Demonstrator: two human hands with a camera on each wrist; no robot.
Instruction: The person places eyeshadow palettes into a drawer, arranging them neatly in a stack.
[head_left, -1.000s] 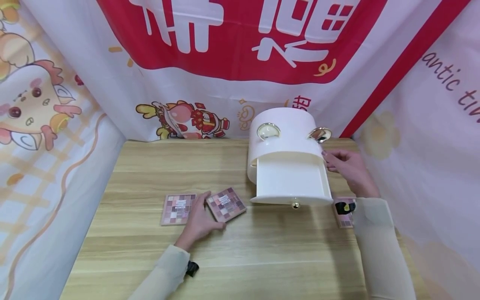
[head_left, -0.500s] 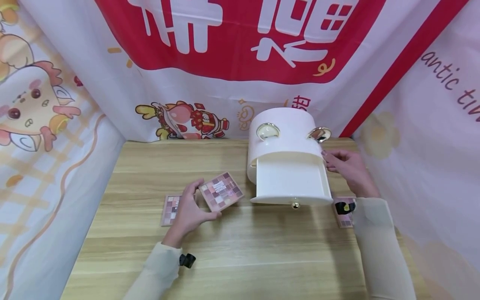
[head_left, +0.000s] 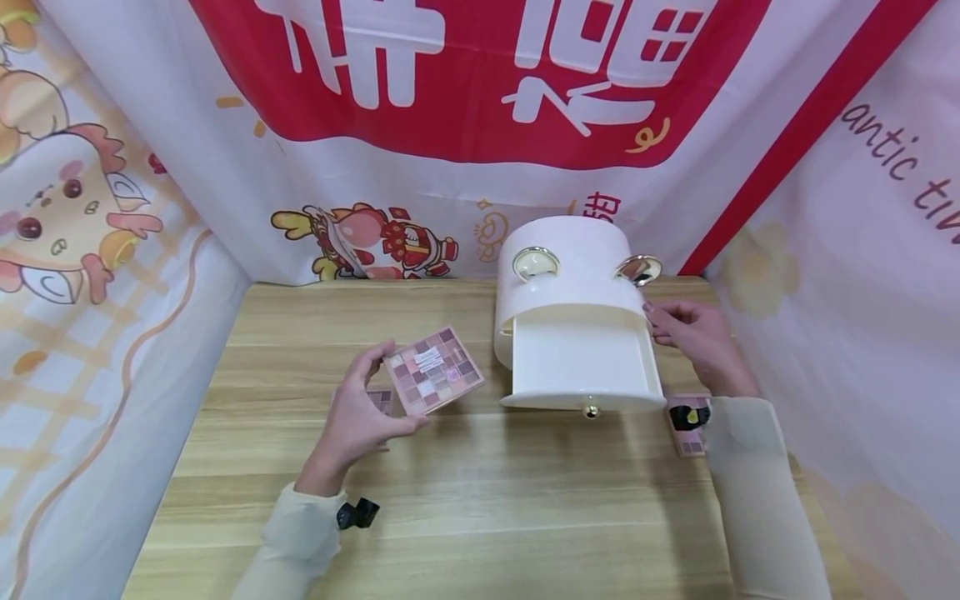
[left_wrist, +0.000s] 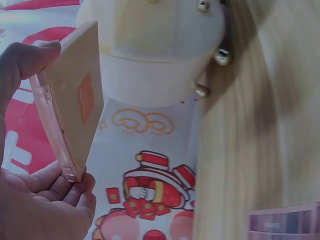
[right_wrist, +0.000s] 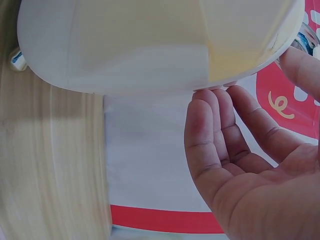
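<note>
Raised above the wooden table, a square eyeshadow palette [head_left: 435, 372] with pinkish-brown checks is held at its left edge by my left hand [head_left: 358, 417]. In the left wrist view, the thumb lies at one corner and the fingers at another; the back bears an orange label. A white storage box [head_left: 566, 258] stands at the back right, its drawer [head_left: 585, 354] pulled out. My right hand [head_left: 701, 337] touches the box's right side. In the right wrist view, its fingertips rest against the outer wall [right_wrist: 135, 80], with the thumb near the rim.
A second palette [head_left: 381, 400] lies on the table [head_left: 480, 517], partly hidden behind the left hand. A third [head_left: 688, 437] lies under the right wrist. Two round gold-rimmed mirrors [head_left: 537, 263] sit on the box. Printed cloth [head_left: 465, 192] hangs behind and at both sides.
My left hand has lifted the palette off the table and moved it left, tilting it. The lying palette is now partly covered by that hand. My right hand has stayed against the box.
</note>
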